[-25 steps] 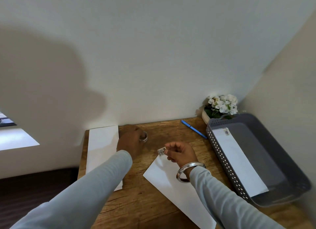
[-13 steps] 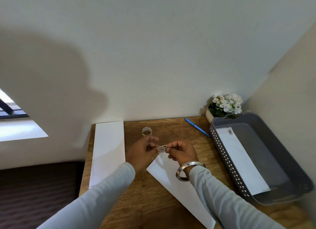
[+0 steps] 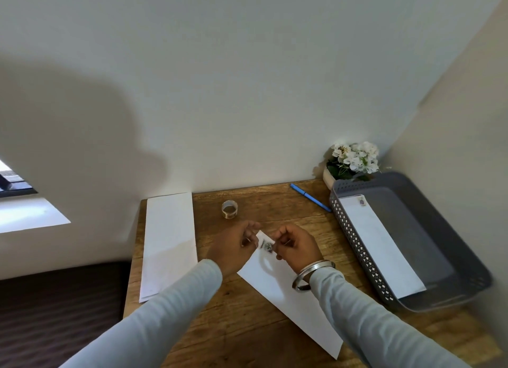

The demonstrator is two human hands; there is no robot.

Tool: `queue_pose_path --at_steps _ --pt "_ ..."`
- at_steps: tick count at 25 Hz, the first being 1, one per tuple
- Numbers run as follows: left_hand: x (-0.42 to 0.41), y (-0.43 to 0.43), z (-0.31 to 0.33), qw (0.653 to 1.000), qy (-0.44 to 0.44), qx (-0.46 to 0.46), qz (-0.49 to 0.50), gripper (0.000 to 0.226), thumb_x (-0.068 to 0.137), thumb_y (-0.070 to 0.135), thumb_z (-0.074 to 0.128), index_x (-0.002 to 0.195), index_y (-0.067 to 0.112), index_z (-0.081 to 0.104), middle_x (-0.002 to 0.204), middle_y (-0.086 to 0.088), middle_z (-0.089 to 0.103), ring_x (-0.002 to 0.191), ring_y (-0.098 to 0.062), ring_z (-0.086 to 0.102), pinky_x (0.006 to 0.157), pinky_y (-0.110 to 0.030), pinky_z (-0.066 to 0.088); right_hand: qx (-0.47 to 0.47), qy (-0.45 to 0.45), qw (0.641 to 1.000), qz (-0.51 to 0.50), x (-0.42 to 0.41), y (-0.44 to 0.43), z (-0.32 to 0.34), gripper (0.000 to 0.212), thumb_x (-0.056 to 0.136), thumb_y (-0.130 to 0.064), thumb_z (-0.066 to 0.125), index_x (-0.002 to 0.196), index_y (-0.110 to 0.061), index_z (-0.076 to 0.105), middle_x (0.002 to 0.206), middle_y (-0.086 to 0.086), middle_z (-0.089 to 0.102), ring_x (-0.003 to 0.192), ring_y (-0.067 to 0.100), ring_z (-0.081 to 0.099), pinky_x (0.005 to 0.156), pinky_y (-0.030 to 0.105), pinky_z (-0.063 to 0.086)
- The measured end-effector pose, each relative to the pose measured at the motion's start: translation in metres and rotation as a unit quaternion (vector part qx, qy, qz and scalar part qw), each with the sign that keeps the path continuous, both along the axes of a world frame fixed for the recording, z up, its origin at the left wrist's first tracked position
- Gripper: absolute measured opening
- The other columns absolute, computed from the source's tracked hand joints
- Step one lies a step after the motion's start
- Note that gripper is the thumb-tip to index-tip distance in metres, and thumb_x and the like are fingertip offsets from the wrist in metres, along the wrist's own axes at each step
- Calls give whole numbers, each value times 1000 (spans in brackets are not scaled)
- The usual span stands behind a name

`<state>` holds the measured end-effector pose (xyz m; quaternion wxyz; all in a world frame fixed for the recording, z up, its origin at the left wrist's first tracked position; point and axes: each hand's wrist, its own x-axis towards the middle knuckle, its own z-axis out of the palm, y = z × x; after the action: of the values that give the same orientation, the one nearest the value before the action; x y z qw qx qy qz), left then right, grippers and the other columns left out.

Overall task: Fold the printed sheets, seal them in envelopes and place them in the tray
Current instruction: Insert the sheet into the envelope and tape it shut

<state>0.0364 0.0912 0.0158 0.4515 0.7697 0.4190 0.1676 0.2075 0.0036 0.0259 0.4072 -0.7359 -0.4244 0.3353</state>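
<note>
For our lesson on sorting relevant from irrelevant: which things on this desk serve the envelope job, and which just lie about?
Job: long white envelope, small printed stamp, white paper stack, grey lattice plastic tray, clear tape roll.
Lying about: blue pen, white potted flowers.

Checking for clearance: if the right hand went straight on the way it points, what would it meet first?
Probably the left hand, just across the stamp that the right hand pinches; the tape roll lies farther along, though depth is unclear.
</note>
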Motion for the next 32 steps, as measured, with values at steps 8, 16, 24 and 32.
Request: queue_pose_path --at_steps 8,16,24,32 --pt "20 9 -18 984 170 -40 13 59 80 30 79 132 27 52 124 7 60 111 -21 61 90 -32 53 -83 150 976 -137 5 22 -15 17 78 10 69 78 -7 67 80 14 74 61 25 69 63 40 59" --pt "35 18 -28 985 135 -79 70 37 81 16 77 115 27 67 103 4 69 100 -19 64 96 -40 54 -103 141 976 -132 -2 28 -25 16 79 9 67 79 -7 69 82 15 74 63 24 69 65 41 60" --pt "39 24 -27 986 137 -86 46 18 87 13 69 92 29 76 90 10 73 88 -11 66 91 -37 56 -96 145 978 -118 3 29 -31 10 82 3 71 85 -6 67 77 16 72 58 21 67 56 34 59" --pt "37 23 -27 988 78 -120 50 19 85 14 75 98 28 78 93 11 74 92 -7 66 89 -29 54 -98 129 978 -128 4 29 -35 12 81 4 72 86 -4 65 78 18 72 58 25 67 58 40 60"
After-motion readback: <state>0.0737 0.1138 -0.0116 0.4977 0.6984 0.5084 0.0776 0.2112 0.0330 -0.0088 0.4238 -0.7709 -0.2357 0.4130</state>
